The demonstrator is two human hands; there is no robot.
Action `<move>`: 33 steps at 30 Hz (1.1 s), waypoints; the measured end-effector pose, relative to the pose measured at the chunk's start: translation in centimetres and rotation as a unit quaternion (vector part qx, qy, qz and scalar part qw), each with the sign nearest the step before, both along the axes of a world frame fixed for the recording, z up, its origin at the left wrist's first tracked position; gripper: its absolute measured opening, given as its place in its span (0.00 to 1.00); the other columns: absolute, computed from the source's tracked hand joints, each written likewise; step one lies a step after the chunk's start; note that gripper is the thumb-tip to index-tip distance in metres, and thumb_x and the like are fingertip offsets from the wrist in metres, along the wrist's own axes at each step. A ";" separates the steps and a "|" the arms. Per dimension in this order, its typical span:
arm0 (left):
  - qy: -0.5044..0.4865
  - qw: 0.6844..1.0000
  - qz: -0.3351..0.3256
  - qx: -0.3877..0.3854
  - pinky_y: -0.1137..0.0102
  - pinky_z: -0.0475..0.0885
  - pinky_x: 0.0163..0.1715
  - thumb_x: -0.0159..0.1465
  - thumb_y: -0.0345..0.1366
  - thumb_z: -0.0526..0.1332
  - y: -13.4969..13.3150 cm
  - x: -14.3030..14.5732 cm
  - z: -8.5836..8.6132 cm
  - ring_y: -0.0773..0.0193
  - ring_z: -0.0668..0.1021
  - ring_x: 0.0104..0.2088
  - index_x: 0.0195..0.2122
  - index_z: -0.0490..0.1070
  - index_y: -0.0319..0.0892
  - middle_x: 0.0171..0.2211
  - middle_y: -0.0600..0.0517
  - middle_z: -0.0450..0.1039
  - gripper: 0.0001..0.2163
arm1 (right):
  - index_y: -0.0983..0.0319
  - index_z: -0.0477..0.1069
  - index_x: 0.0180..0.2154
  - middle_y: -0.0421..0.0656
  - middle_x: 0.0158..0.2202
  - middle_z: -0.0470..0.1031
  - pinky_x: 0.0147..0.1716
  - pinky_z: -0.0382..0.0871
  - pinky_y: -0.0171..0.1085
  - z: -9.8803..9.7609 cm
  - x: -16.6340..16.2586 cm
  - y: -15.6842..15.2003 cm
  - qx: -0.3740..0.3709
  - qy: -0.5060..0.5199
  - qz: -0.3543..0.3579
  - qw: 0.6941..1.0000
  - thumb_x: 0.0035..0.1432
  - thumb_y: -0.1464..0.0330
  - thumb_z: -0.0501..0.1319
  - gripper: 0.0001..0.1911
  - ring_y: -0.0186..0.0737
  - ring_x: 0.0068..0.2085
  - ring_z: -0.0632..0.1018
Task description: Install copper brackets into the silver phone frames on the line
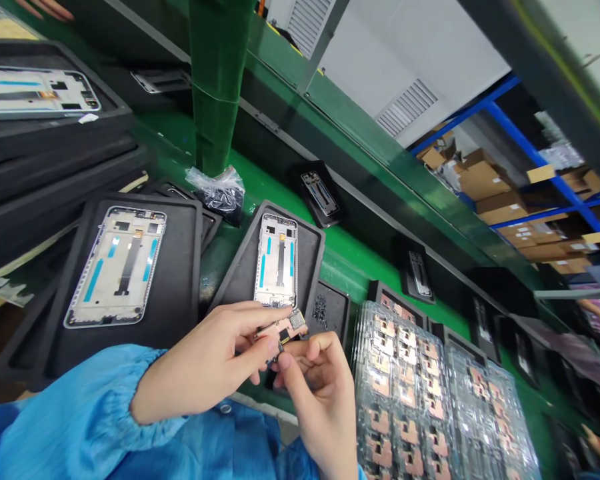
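My left hand (pixel 207 360) is closed on a small copper-coloured phone circuit board (pixel 284 328), holding it between thumb and fingers. Just below the board, the thumb and fingertips of my right hand (pixel 323 393) pinch a small dark part (pixel 281 349) against its lower edge; its exact kind is too small to make out. Right behind my hands, a phone frame (pixel 273 267) with blue strips and a dark ribbon cable lies on a black tray (pixel 305 247). A second phone frame (pixel 117 267) rests on another black tray (pixel 183 267) to the left.
Clear plastic trays (pixel 363 373) of copper-coloured boards are stacked at right. A small black tray (pixel 341 313) holds tiny dark parts. Behind stand a bag of black parts (pixel 224 197) and a green post (pixel 215 87). More phone frames (pixel 321 193) line the green conveyor. Black trays (pixel 45 167) pile up at left.
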State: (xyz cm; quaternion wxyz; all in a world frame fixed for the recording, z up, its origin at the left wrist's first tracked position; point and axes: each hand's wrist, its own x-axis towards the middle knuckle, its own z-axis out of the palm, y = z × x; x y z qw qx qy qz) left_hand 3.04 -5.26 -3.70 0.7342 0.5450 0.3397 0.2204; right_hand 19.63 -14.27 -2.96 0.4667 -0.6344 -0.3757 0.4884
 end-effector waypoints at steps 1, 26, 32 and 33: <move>-0.001 1.000 0.004 -0.009 0.73 0.82 0.28 0.73 0.42 0.59 0.0 0.0 0.0 0.70 0.80 0.26 0.64 0.73 0.52 0.61 0.47 0.72 0.19 | 0.55 0.57 0.36 0.40 0.33 0.79 0.29 0.75 0.33 0.1 0.0 0.0 -0.003 0.010 -0.001 1.000 0.68 0.62 0.65 0.16 0.34 0.29 0.78; -0.058 0.993 0.052 -0.088 0.75 0.80 0.29 0.72 0.41 0.61 -0.3 0.7 -0.2 0.68 0.79 0.27 0.65 0.69 0.41 0.36 0.53 0.77 0.21 | 0.55 0.58 0.39 0.36 0.34 0.74 0.35 0.74 0.34 -0.3 -1.0 0.3 0.063 0.030 -0.011 0.997 0.72 0.64 0.60 0.10 0.32 0.30 0.75; 0.102 0.948 0.036 0.298 0.74 0.81 0.47 0.71 0.35 0.63 -1.2 -1.8 0.4 0.64 0.83 0.45 0.65 0.67 0.57 0.57 0.54 0.75 0.22 | 0.56 0.58 0.37 0.33 0.30 0.68 0.32 0.68 0.30 0.8 -0.9 1.6 0.099 -0.009 -0.026 0.995 0.70 0.61 0.63 0.13 0.30 0.29 0.71; 0.111 0.911 0.051 0.394 0.73 0.79 0.51 0.71 0.33 0.62 -1.3 -2.2 0.6 0.63 0.82 0.49 0.63 0.70 0.56 0.59 0.54 0.75 0.20 | 0.56 0.59 0.38 0.33 0.30 0.68 0.31 0.68 0.29 1.3 -0.8 2.0 0.108 -0.012 -0.011 0.994 0.70 0.61 0.62 0.13 0.30 0.29 0.71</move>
